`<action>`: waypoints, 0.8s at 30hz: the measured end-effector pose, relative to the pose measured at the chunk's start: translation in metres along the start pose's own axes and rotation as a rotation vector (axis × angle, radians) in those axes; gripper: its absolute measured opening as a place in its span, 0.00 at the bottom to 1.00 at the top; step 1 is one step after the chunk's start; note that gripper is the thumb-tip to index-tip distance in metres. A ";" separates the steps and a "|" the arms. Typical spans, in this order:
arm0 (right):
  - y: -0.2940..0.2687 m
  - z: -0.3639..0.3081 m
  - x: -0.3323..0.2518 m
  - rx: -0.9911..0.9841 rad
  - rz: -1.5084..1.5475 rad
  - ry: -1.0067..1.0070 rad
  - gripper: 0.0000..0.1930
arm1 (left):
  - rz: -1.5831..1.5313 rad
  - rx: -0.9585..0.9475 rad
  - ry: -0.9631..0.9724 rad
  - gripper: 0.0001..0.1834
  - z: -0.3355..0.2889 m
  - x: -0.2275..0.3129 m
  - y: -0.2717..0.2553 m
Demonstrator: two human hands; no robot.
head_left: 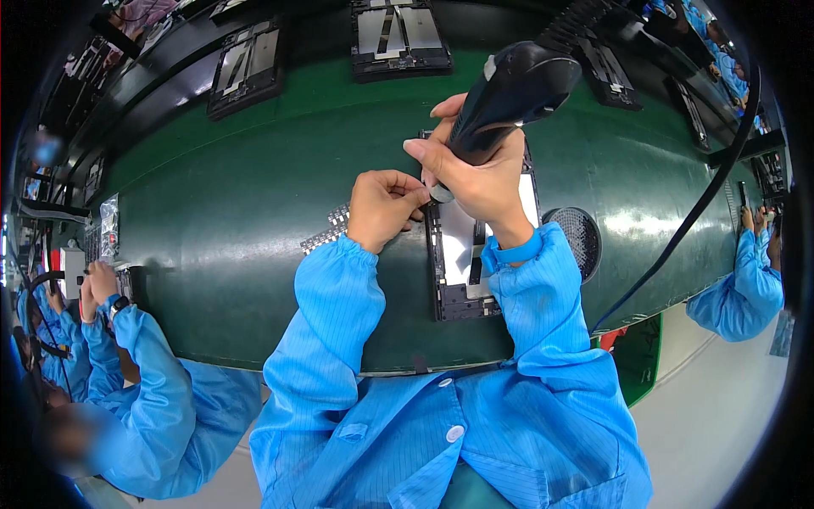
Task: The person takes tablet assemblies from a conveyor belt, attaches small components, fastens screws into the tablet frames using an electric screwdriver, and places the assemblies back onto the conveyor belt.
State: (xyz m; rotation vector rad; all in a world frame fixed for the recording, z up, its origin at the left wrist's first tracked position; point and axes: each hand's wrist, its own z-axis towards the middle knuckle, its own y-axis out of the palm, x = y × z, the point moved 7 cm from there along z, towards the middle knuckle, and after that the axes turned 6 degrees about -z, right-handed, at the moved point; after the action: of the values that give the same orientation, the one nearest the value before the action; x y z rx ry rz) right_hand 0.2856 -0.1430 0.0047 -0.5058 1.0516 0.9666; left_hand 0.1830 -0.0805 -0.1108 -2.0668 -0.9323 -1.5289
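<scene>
My right hand (479, 174) is wrapped round a black electric screwdriver (517, 89), held tilted with its grey tip low over an opened tablet (455, 246). The tablet lies on the green bench, its black frame and silver inner plates showing. My left hand (380, 208) is closed in a pinch at the tablet's upper left edge, close beside the screwdriver's tip. Whatever lies between those fingertips is too small to make out. Partly behind my left hand is a sheet of small silver pieces (318, 239).
A round black dish (573, 242) stands right of the tablet. More opened tablets (398, 38) lie along the far side, another (246, 68) to their left. A black cable (691, 225) curves down at right. Co-workers in blue sleeves (174, 382) sit on both sides.
</scene>
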 end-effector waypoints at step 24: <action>0.020 -0.012 0.000 -0.079 -0.079 -0.059 0.15 | 0.688 0.279 0.229 0.17 -0.051 0.044 -0.083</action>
State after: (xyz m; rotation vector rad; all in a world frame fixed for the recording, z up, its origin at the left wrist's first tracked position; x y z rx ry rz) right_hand 0.2628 -0.1417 0.0009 -0.5769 0.9361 0.9503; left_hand 0.0967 -0.0448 -0.0584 -1.7069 -0.2718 -1.1471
